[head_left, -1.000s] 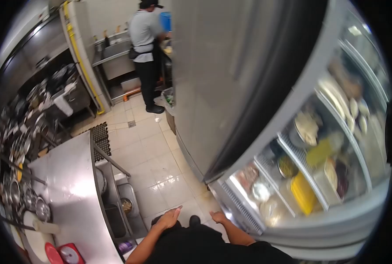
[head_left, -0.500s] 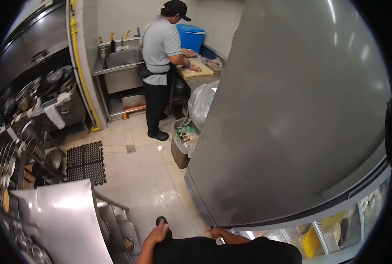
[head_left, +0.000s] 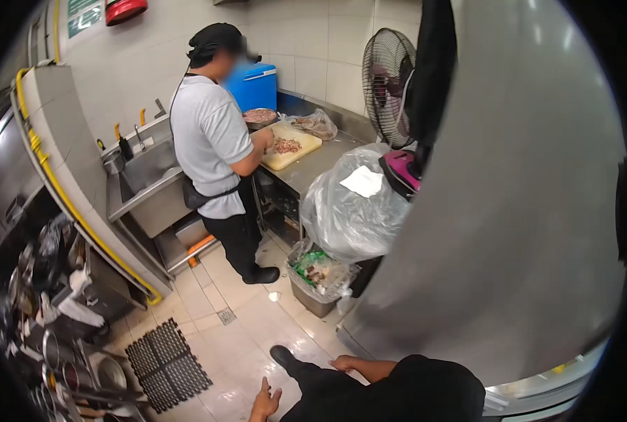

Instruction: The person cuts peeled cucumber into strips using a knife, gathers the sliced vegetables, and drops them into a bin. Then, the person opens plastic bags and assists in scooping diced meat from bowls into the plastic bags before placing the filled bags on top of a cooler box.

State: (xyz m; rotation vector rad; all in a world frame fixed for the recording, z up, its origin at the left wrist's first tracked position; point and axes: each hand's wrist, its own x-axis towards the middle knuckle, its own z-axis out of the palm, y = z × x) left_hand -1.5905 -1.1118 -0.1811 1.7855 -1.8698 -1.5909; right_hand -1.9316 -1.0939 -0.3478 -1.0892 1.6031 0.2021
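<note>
My left hand (head_left: 266, 402) is low in the head view, over the tiled floor, with fingers apart and nothing in it. My right hand (head_left: 344, 363) is in front of my dark clothing, its fingers curled in and no object visible in them. Just beyond it is the lower edge of a large grey steel door (head_left: 496, 232), which fills the right side. I cannot tell whether the hand touches that edge. Below the door, a lit cabinet interior (head_left: 538, 385) shows at bottom right.
A co-worker (head_left: 211, 133) stands at a steel counter with chopped meat (head_left: 287, 145) on a cutting board (head_left: 296, 160). A lined bin (head_left: 313, 304), a bulky plastic bag (head_left: 356, 218) and a fan (head_left: 389, 88) are ahead. A black mat (head_left: 167, 366) lies on the floor; a sink (head_left: 152, 169) stands left.
My view has moved forward and to the right, so the counter looks nearer and the fan shows. The steel table at lower left has left the view. Less of the lit interior shows.
</note>
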